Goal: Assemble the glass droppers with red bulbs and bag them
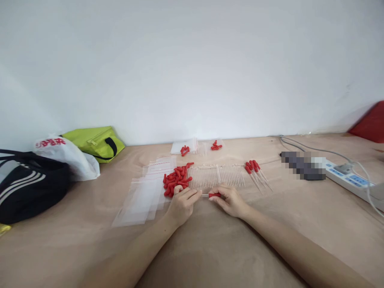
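Tabletop (216, 256): crosswise tube (205, 195) seemingly in left hand's (182, 203) grip, rightward bulb (214, 195) in right hand (231, 201)

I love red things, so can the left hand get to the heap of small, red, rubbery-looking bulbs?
Probably yes: the left hand is just beside the heap, with nothing visible blocking it, though it seems busy holding a thin, clear tube.
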A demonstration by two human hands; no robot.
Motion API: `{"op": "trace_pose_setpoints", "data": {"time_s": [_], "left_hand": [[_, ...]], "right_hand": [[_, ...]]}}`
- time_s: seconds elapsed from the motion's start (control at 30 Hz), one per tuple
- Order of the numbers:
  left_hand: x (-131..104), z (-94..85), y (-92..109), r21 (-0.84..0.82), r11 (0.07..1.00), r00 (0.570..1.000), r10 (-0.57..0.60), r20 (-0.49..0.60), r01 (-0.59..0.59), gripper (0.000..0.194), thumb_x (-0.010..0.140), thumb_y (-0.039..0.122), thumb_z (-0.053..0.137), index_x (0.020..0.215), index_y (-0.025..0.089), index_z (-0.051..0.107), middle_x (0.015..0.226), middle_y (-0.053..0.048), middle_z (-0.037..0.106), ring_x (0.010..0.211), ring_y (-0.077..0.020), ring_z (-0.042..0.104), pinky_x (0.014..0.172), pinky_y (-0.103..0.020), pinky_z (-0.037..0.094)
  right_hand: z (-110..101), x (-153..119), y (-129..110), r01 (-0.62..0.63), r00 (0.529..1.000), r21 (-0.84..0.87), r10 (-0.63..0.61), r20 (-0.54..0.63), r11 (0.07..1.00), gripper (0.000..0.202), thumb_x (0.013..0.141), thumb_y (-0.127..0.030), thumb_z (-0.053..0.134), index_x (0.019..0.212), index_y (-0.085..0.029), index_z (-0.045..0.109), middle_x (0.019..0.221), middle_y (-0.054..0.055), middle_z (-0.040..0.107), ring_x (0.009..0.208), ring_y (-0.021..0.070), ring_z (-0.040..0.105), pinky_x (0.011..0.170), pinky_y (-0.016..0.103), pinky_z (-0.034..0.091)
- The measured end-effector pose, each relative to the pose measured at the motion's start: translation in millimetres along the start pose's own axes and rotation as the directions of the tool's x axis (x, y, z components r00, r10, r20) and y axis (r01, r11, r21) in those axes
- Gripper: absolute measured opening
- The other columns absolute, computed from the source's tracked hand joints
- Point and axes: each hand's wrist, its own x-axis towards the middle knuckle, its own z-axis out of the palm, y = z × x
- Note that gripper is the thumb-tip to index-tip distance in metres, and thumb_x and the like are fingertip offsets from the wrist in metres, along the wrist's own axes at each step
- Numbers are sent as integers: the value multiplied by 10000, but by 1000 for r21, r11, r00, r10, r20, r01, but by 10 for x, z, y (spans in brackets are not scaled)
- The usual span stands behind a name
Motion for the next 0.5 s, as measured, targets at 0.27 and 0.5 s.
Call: {"op": "trace_pose_setpoints", "data": {"time_s": [0.27, 0.5], "left_hand": [[19, -5, 23, 11, 1000, 999, 29, -27, -29, 286, 803, 38, 356, 874, 163, 603, 780, -16, 685, 598, -127, 522, 639, -320, 248], [12, 8, 65, 4, 1000, 1000, -17, -17, 17, 263, 793, 50, 369, 821, 159, 607, 732, -23, 682, 589, -134, 531, 636, -321, 261]], "right_hand": [[11, 1, 9, 80, 996, -113, -75, 49, 990, 77, 819, -238, 498, 829, -183, 551, 746, 31, 618, 682, 132, 546, 672, 284, 391], [36, 24, -11, 90, 994, -178, -77, 76, 980, 83, 827, -225, 473, 825, -173, 538, 758, 38, 615, 692, 135, 539, 668, 286, 379]]}}
